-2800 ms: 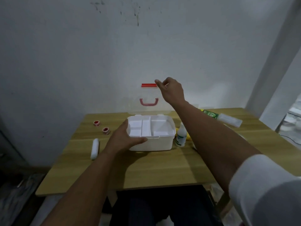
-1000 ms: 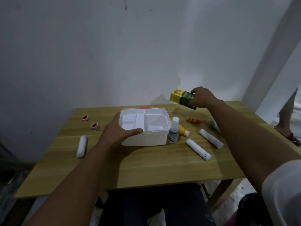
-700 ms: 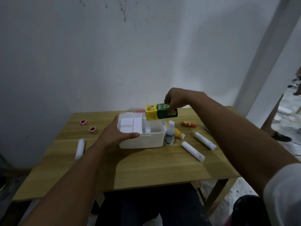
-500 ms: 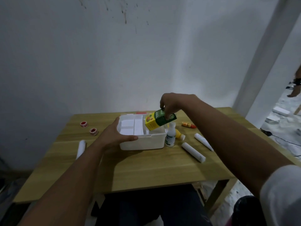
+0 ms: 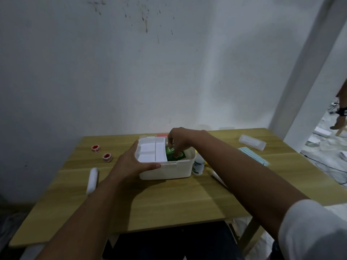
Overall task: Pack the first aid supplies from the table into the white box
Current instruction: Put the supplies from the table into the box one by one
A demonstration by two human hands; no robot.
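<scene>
The open white box [image 5: 169, 170] stands mid-table with a divided white tray in its left part. My left hand [image 5: 131, 165] grips its front left corner, thumb along the front rim. My right hand [image 5: 179, 141] reaches into the right compartment, fingers still on the green and yellow carton [image 5: 175, 155] that lies inside. A white bottle [image 5: 198, 166] stands against the box's right side. A white gauze roll [image 5: 92, 180] lies to the left, with two red tape rolls [image 5: 101, 152] behind it. Another white roll [image 5: 217, 178] is partly hidden under my right forearm.
A blue face mask pack [image 5: 253, 155] and a clear plastic case [image 5: 252, 144] lie at the table's right back. The wall runs right behind the wooden table [image 5: 169, 203]. A white pillar [image 5: 309, 72] rises at the right; a person's arm shows beyond it.
My right hand has lowered the green and yellow carton from above the rim down into the box's right compartment. The left hand has kept its hold on the box.
</scene>
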